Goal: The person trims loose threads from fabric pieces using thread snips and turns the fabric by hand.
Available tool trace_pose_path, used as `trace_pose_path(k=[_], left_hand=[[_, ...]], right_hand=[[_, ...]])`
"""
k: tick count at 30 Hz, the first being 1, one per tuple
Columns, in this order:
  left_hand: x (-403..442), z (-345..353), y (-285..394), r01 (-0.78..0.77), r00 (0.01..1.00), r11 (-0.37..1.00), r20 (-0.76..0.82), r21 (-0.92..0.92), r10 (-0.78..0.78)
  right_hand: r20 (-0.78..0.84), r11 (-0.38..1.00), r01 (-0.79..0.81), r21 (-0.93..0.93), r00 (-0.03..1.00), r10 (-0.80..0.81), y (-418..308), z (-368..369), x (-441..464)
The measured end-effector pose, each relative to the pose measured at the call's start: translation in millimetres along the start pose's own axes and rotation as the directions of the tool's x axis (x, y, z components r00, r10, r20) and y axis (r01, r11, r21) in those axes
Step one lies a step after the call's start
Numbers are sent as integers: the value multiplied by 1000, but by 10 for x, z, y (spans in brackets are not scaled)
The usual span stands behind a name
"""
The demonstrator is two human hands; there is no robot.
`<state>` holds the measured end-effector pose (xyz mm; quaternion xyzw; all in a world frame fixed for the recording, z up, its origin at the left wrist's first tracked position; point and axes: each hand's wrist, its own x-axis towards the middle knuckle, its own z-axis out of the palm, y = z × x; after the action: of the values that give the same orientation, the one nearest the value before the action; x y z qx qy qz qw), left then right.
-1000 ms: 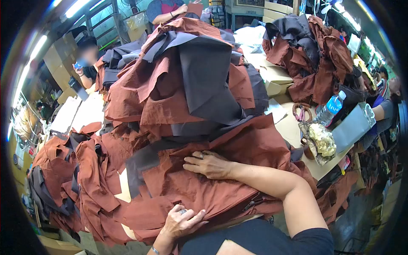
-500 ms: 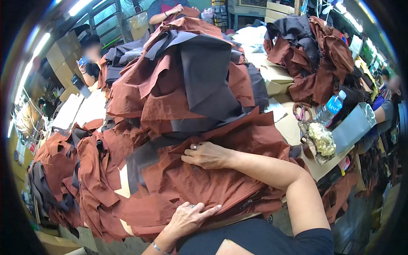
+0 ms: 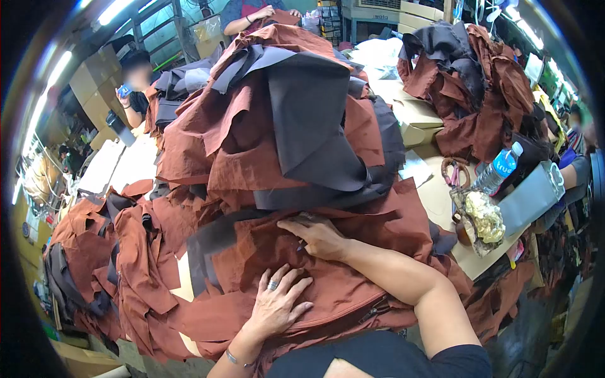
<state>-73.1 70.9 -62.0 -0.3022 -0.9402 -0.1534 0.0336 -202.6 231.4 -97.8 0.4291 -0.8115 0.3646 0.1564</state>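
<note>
1. Landmark: tall heap of reddish-brown and dark grey fabric pieces point(image 3: 246, 145). On the near side of it, on my feed: the wide reddish-brown fabric panel point(image 3: 343, 286) being handled, wrinkled, with a dark zip point(image 3: 376, 310) along its near edge.
2. Just changed: my left hand point(image 3: 277, 302) has moved off that near edge, up towards the heap; half a second ago its index finger pointed along the edge. My right hand point(image 3: 317, 236) has shifted only slightly, close below the heap's front.
3. Meaning, my judgement: both hands now bear on the panel's middle and far part, not its zip edge.
4. Left fingers: spread, laid on the panel, gripping nothing I can see. Right fingers: bent, against the panel; can't tell whether they pinch it.
5. Writing: right of the heap, clear plastic bottle with a blue label point(image 3: 502, 165), reads "true". Behind the heap, grey-green boxy machine point(image 3: 373, 17), lettering looks like "wata", first letter uncertain.
</note>
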Motion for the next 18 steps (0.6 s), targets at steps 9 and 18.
trace_pose_path(k=[9, 18], left_hand=[[-89, 132, -144, -37, 896, 907, -416, -420, -156], [-160, 210, -217, 33, 876, 820, -378, -572, -299]], right_hand=[[48, 980, -25, -198, 998, 35, 61, -13, -22], [45, 979, 9, -205, 999, 0, 60, -3, -43]])
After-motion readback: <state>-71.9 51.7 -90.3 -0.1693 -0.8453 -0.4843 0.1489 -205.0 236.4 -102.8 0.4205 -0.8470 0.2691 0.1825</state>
